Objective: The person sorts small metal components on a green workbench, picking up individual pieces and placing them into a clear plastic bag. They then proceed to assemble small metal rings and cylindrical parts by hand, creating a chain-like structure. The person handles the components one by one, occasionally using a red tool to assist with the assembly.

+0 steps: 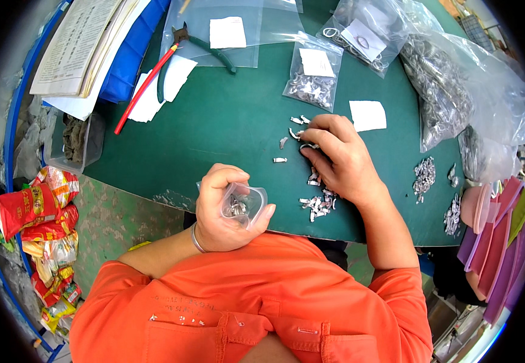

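Observation:
My left hand [214, 209] is wrapped round a small clear plastic cup [257, 199], held tilted off the front edge of the table. Several shiny metal pieces [236, 207] lie inside the cup. Over the table, my right hand [346, 158] has thumb and fingers closed on a small curved metal piece [309, 146], partly hidden by the fingertips. Beside those fingers a few similar loose metal pieces [280, 160] are scattered. A small heap of metal pieces [319, 206] sits nearer to me, below the right hand.
On the green table [226, 121] lie red-and-green-handled pliers [181, 36], a bag of metal parts [312, 85], a larger bag [435, 85] and a white paper slip [368, 115]. More small parts [424, 176] lie at right. A clear bin [93, 142] and blue tray [132, 57] stand left.

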The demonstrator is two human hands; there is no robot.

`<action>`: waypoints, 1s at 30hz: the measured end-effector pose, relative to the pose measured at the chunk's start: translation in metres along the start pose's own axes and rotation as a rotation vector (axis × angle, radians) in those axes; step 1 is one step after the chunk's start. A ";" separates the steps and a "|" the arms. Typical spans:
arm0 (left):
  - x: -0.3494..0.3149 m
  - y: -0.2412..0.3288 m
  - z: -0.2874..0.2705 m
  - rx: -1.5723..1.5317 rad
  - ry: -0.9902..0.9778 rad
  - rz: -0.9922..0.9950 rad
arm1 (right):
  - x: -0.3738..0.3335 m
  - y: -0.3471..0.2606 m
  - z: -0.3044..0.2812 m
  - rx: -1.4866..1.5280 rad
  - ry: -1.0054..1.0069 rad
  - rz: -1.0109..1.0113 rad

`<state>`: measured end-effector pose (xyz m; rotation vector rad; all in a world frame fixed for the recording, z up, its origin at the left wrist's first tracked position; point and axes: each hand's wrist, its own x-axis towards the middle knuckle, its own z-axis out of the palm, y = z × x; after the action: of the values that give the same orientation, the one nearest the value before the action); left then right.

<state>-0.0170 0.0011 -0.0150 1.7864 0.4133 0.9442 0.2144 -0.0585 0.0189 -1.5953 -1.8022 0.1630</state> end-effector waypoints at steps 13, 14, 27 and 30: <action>0.001 -0.003 0.002 0.045 0.060 0.052 | -0.002 -0.002 0.004 -0.048 -0.168 -0.060; 0.001 -0.003 0.002 0.041 0.061 0.055 | -0.002 -0.001 0.000 -0.025 -0.187 -0.043; 0.001 0.000 0.002 0.022 0.026 0.033 | -0.007 0.007 -0.018 0.047 0.002 0.133; 0.001 0.001 0.002 0.008 0.020 0.030 | -0.002 0.005 -0.016 0.013 0.031 0.163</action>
<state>-0.0153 0.0002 -0.0139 1.7959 0.4046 0.9827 0.2272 -0.0642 0.0272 -1.7257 -1.6441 0.2231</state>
